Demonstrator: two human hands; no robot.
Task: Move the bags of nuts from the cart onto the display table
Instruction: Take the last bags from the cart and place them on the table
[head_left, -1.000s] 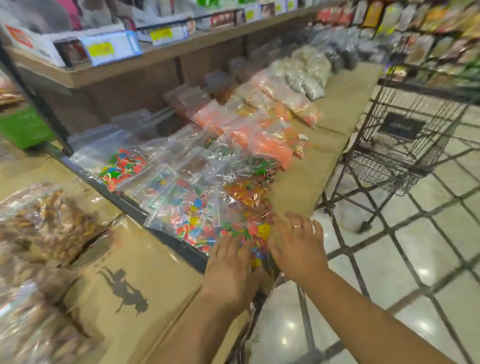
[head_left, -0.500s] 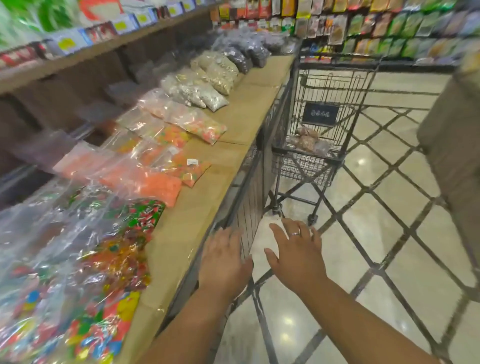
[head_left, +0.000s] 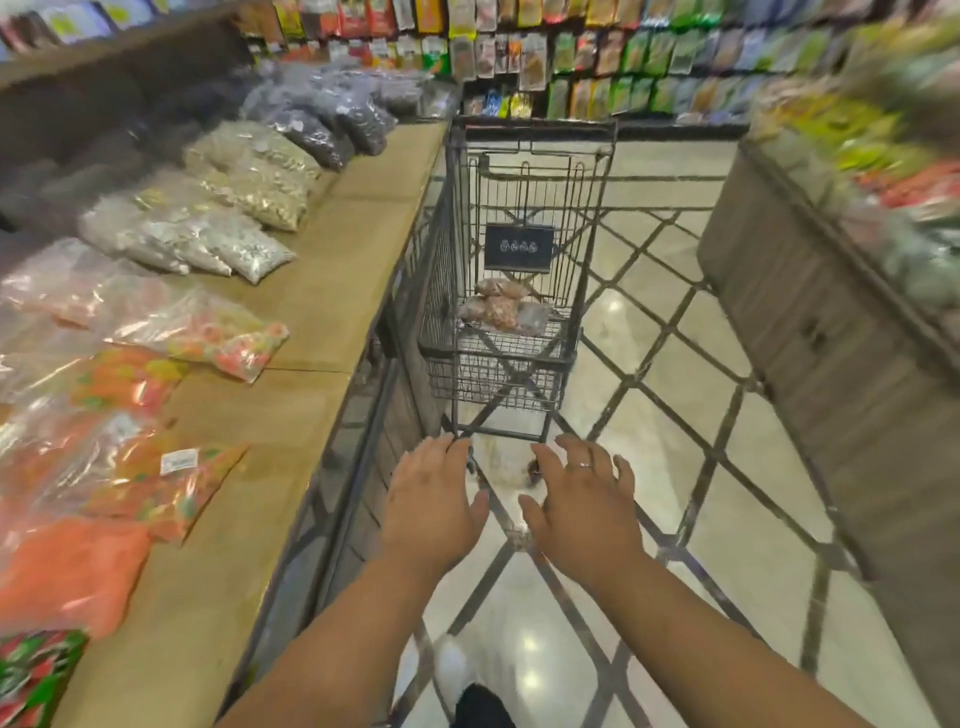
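We hold our left hand (head_left: 434, 499) and right hand (head_left: 579, 512) out empty, fingers spread, short of the cart (head_left: 532, 127). Several bags of nuts (head_left: 501, 309) lie in its basket, beside the worktop (head_left: 332, 291) edge. These are not yet moved; whether others already sit on the worktop, we cannot tell.

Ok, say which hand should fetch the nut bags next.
Left, marginally: left hand and right hand are open, equally short of the bags in the cart; left is nearer the display table.
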